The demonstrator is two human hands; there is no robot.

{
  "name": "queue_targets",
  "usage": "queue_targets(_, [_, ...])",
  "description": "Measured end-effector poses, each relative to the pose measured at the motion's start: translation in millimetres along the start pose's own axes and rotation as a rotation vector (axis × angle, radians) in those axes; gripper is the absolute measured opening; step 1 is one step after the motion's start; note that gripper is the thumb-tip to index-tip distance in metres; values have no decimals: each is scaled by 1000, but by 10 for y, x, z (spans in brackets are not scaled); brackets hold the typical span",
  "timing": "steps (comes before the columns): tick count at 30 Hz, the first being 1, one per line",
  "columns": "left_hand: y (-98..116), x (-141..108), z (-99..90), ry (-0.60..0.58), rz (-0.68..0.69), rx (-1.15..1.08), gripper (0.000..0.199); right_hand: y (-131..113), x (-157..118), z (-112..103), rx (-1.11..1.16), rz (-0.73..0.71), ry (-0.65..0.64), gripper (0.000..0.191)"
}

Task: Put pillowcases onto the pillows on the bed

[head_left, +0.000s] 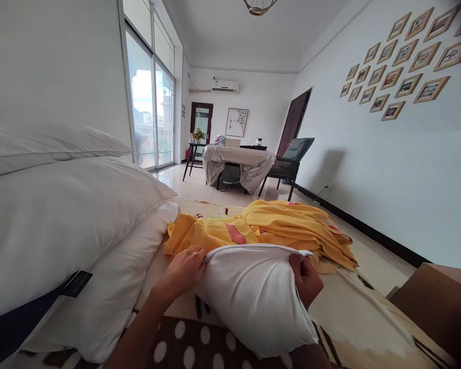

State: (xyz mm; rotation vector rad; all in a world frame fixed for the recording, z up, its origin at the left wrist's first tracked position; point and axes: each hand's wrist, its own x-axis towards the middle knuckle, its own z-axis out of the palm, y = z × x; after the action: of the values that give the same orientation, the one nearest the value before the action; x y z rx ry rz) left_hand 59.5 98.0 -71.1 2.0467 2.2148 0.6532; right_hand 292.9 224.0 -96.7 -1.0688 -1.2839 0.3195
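A white pillow [253, 292] with a piped edge is held in front of me, its far edge stretched between my hands. My left hand [188, 269] pinches its far left corner. On the far right corner, my right hand [306, 277] is closed, fingers curled over the edge; part of that forearm is hidden behind the white fabric. Just beyond the pillow, a crumpled yellow cloth [292, 225] with red printed patches lies on the patterned bed cover [353, 302].
White pillows [72, 215] are piled at the left, one with a dark label [78, 284]. A brown cardboard box [438, 307] stands at the right. Farther off are a covered table [238, 154], a dark chair [292, 159] and a sliding glass door [149, 102].
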Motion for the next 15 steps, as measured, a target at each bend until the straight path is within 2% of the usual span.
queue_targets(3, [-87,56,86,-21,-42,-123,19,-38,-48,19,28,4,25,61])
queue_targets(8, [-261,149,201,-29,-122,-229,6,-179,-277,48,-6,-137,-17,58])
queue_targets(11, [-303,180,228,43,-188,-275,8,-298,-496,97,-60,-307,-111,51])
queue_targets(15, [-441,196,172,135,-259,-330,10,-359,-784,274,-164,-585,-309,47])
